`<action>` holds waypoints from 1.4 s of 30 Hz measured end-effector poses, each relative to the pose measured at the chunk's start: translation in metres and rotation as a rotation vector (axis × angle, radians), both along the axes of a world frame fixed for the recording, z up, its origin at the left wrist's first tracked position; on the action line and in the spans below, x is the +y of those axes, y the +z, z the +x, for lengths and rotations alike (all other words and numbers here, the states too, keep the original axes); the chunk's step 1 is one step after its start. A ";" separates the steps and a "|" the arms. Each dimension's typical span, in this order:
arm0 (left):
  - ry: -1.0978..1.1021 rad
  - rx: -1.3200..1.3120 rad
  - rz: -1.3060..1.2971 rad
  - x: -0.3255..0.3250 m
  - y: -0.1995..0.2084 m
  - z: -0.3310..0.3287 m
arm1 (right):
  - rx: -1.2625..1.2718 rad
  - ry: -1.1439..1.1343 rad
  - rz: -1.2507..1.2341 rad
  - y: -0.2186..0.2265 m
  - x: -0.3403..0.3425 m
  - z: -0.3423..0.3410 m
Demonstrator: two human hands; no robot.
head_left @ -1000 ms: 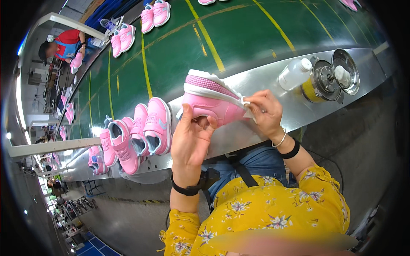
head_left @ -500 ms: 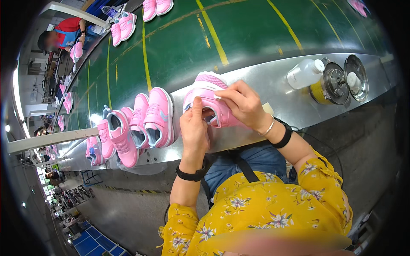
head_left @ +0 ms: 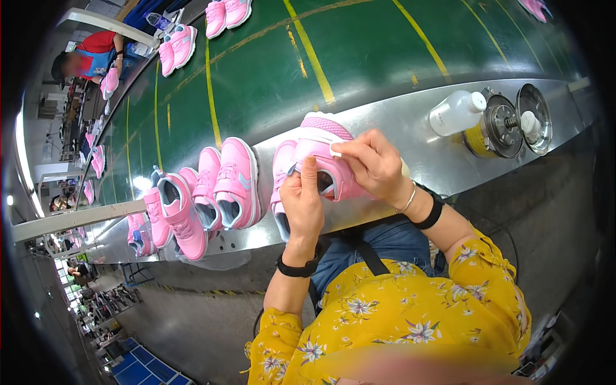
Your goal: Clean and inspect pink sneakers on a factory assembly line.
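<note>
the left hand point(head_left: 303, 208) grips a pink shoe point(head_left: 348, 183) by its opening, thumb raised and the other fingers partly hidden. the right hand point(head_left: 378, 170) pinches a small white scrap point(head_left: 335, 151) against the shoe, next to its pale sole. the shoe is held over the metal table point(head_left: 420, 170), between a row of pink shoes point(head_left: 235, 186) on the left and a white bottle point(head_left: 452, 115) on the right.

Smooth-looking pink shoe point(head_left: 315, 151), glossy metal ledge point(head_left: 443, 163)
</note>
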State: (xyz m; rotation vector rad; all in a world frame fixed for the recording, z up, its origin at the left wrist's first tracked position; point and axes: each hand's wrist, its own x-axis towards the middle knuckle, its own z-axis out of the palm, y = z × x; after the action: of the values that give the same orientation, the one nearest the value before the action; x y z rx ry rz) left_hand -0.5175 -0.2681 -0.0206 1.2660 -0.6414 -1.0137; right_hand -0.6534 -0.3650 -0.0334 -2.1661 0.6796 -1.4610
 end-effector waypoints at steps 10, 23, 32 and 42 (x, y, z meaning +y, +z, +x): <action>-0.086 -0.277 -0.064 -0.010 -0.001 -0.010 | 0.028 0.193 0.339 -0.044 -0.034 0.025; 0.085 -0.408 0.146 -0.012 -0.050 0.001 | 0.020 0.218 0.799 -0.059 -0.037 -0.009; 0.072 -0.545 0.194 -0.017 -0.053 -0.004 | 0.227 0.373 0.498 -0.063 -0.038 -0.011; 0.108 -0.507 0.189 -0.024 -0.049 -0.013 | 0.285 0.303 0.561 -0.040 0.026 -0.100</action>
State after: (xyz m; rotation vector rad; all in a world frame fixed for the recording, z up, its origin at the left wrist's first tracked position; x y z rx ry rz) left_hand -0.5300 -0.2924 -0.0697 1.7290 -0.8654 -0.6737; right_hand -0.7531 -0.3395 -0.0735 -1.9287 0.7127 -0.7043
